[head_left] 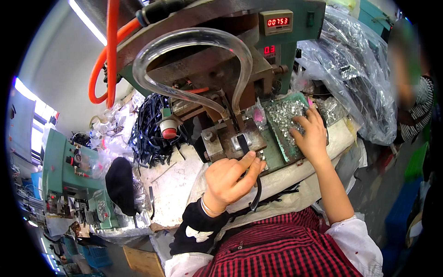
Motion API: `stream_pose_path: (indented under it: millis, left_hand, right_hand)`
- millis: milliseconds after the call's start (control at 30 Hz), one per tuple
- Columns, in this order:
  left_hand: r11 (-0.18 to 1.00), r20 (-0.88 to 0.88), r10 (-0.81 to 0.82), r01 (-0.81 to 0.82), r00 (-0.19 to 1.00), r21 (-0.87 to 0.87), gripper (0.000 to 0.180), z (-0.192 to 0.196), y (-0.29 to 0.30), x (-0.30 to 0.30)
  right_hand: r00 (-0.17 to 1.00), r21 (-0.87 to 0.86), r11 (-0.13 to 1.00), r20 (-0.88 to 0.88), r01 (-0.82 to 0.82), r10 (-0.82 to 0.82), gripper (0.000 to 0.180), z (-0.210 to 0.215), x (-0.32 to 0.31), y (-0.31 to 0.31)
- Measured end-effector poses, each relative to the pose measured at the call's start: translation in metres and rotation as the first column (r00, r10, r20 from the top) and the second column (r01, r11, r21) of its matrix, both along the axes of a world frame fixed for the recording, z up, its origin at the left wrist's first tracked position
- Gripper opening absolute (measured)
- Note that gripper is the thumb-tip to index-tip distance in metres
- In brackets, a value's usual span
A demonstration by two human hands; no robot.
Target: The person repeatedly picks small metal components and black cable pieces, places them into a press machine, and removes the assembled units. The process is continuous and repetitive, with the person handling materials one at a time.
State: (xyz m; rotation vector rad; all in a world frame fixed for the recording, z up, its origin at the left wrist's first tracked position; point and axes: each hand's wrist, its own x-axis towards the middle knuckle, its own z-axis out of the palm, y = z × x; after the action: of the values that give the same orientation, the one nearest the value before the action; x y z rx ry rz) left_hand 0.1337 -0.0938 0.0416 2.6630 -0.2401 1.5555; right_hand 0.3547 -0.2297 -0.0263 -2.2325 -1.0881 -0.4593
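Observation:
My left hand (230, 181) is closed, pinching a black strap (256, 196) between thumb and fingers. The strap's upper end lies on the small metal die block (217, 147) of a green press, and its tail hangs below my fingers. My right hand (313, 137) rests over a green tray (282, 147) of small shiny metal pieces (287, 114). Its fingers are bent and apart, with the tips at the pieces. I see nothing held in it.
A clear hose (194, 34) loops in front of the press. A red button (169, 133) sits left of the die, beside a heap of black straps (154, 127). A black cloth item (121, 184) lies farther left. Clear plastic bags (353, 69) and a person in stripes are at right.

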Motion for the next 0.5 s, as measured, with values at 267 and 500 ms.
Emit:
stream_pose_path:
  millis: [267,500]
  left_hand:
    - [0.971,-0.143,0.124,-0.150,0.982,-0.185,0.025,0.018,-0.024,-0.017]
    - [0.894,-0.051,0.408,-0.410,0.912,-0.181,0.027,0.016,-0.016,-0.094]
  right_hand:
    - [0.991,0.212,0.975,0.127,-0.065,0.038,0.012,-0.005,0.003,0.010]
    - [0.933,0.434,0.900,-0.307,-0.040,0.190,0.008,0.005,-0.009,0.002]
